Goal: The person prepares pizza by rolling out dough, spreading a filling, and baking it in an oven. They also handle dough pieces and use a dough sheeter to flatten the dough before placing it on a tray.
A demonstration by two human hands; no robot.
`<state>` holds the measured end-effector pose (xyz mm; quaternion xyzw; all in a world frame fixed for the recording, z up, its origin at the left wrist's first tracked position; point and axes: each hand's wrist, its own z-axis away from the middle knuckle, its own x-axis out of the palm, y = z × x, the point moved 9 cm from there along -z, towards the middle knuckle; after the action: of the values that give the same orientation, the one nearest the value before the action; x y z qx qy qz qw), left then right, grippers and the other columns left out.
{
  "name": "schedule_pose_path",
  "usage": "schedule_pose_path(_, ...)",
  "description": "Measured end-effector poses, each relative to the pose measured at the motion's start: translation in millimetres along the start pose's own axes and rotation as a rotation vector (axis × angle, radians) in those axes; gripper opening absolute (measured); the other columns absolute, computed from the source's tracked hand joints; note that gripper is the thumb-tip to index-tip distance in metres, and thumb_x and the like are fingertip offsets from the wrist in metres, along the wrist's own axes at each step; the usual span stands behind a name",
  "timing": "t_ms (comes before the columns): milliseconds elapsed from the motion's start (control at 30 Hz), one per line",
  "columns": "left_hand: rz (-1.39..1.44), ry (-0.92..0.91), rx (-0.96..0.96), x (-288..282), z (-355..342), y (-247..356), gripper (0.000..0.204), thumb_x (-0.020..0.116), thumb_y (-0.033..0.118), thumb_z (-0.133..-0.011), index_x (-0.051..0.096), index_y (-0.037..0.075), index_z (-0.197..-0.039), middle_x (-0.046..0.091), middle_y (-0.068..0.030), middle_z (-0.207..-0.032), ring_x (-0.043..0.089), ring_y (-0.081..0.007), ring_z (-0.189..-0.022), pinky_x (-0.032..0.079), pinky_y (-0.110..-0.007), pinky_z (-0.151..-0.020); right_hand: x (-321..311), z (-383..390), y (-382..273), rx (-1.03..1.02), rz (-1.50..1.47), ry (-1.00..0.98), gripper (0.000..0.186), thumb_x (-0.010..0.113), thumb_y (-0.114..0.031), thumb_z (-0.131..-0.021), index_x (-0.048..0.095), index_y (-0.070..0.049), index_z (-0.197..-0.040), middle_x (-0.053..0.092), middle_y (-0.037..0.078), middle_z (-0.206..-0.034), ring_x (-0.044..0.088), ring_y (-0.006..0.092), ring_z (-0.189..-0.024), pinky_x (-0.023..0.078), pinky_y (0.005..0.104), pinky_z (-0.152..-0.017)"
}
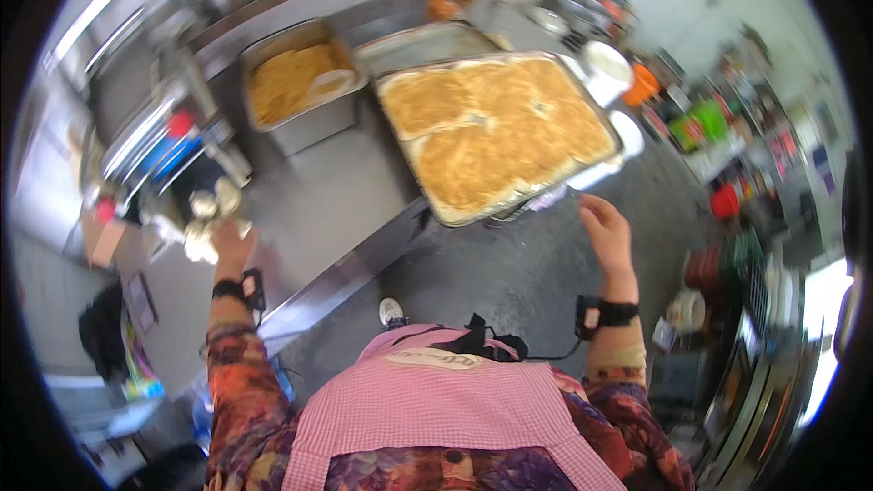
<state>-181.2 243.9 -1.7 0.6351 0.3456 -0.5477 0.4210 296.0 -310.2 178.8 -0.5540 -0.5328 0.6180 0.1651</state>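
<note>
A wide, rectangular metal tray [473, 217] of pale dough coated golden brown [509, 127] is positioned beside the grey steel counter [336, 186]. Weight is judged considerable, dough soft, easily torn; opposite rims are best gripped, kept level. The right hand [607, 225] is held near it, fingers loosely parted, empty. Left hand [234, 241]: grip cannot be told, fingers blurred against shiny yellowish objects [202, 238]. The tray's support is mostly hidden.

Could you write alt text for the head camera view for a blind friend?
A large tray of browned food dominates the view, right of a deep metal pan. The person's left hand is at blurred shiny items by the steel counter; the right hand, empty, is near the tray.
</note>
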Motion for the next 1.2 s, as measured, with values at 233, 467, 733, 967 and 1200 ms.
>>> schedule_pose_path(233,0.762,-0.017,0.159,-2,37,102,0.037,0.058,0.017,-0.090,0.053,0.000,-0.122,0.058,-0.0160,-0.117,0.054,-0.0260,-0.111,0.040,-0.036,-0.097,22,-30,108,0.376,-0.172,0.074,0.041,0.065,-0.025,-0.085,0.061,0.000,-0.116,0.065,0.009,-0.105,0.061,0.0160,-0.091,0.049,0.0275,-0.078)
schedule_pose_path(467,1.199,-0.626,0.304,23,60,292,0.033,0.056,0.018,-0.093,0.054,0.001,-0.121,0.060,-0.0085,-0.115,0.055,-0.0158,-0.107,0.040,-0.029,-0.096,54,-102,156,0.655,-0.340,0.123,0.054,0.062,-0.036,-0.086,0.052,-0.002,-0.127,0.056,0.009,-0.118,0.052,0.0210,-0.103,0.047,0.0362,-0.081)
schedule_pose_path(733,1.404,-0.935,0.234,40,27,394,0.041,0.045,0.027,-0.098,0.046,0.000,-0.129,0.056,-0.0105,-0.123,0.054,-0.0185,-0.112,0.040,-0.033,-0.098,64,-135,177,0.701,-0.353,0.182,0.064,0.066,-0.035,-0.083,0.045,-0.001,-0.133,0.054,0.010,-0.123,0.051,0.0222,-0.107,0.044,0.0383,-0.085)
schedule_pose_path(967,1.530,-0.981,0.099,50,22,421,0.045,0.045,0.028,-0.099,0.042,-0.004,-0.131,0.054,-0.0116,-0.127,0.055,-0.0204,-0.112,0.042,-0.034,-0.098,38,-151,177,0.562,-0.100,0.215,0.074,0.075,-0.031,-0.073,0.044,0.002,-0.133,0.054,0.016,-0.126,0.054,0.0267,-0.113,0.045,0.0373,-0.091)
schedule_pose_path(1200,1.498,-0.921,0.068,64,22,413,0.046,0.045,0.028,-0.099,0.043,-0.005,-0.131,0.054,-0.0115,-0.127,0.054,-0.0199,-0.114,0.041,-0.033,-0.099,43,-155,188,0.607,-0.251,0.153,0.071,0.069,-0.036,-0.079,0.042,-0.001,-0.135,0.056,0.009,-0.123,0.053,0.0217,-0.109,0.043,0.0368,-0.089)
